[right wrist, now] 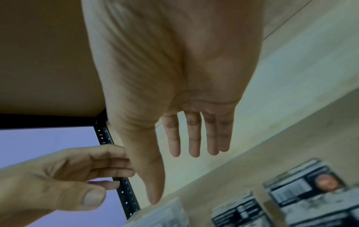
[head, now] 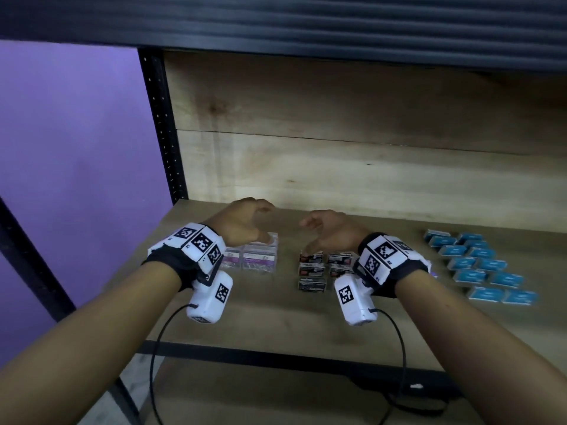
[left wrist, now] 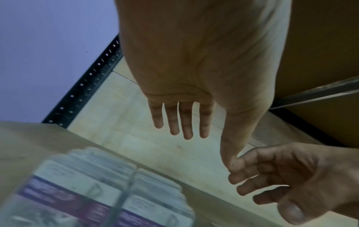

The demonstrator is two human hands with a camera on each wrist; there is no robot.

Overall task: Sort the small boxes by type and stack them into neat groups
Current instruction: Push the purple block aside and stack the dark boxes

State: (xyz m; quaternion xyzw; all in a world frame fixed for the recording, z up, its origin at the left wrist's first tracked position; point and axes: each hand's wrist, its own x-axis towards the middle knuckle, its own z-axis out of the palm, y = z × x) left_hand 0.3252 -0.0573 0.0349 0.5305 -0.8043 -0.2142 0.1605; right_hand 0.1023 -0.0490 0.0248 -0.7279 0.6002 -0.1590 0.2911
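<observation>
Three sorted groups of small boxes lie on a pale wooden shelf board point(head: 276, 317): clear plastic boxes with purple-and-white labels point(head: 254, 256) toward the left end, black-and-grey cardboard boxes with a red spot point(head: 311, 271) near the middle, and flat blue cardboard boxes point(head: 478, 265) in two rows toward the right end, well apart from the rest. All three sit nearer the back wall than the front edge.

The person's left hand point(head: 245, 222) hovers over the clear boxes with fingers loosely curled and holding nothing. The right hand point(head: 328, 231) hangs above the black-and-grey boxes, fingers relaxed and likewise empty; whether a fingertip touches the nearest box cannot be told.

The sorting looks largely done. The risk now seems to lie in the hands themselves. The bulky white wrist cameras point(head: 211, 297) and their trailing black cables point(head: 159, 342) ride low over the board, and a careless pull back could clip a row and knock it askew. The clear boxes look slick, so a stack nudged sideways may slide apart.
</observation>
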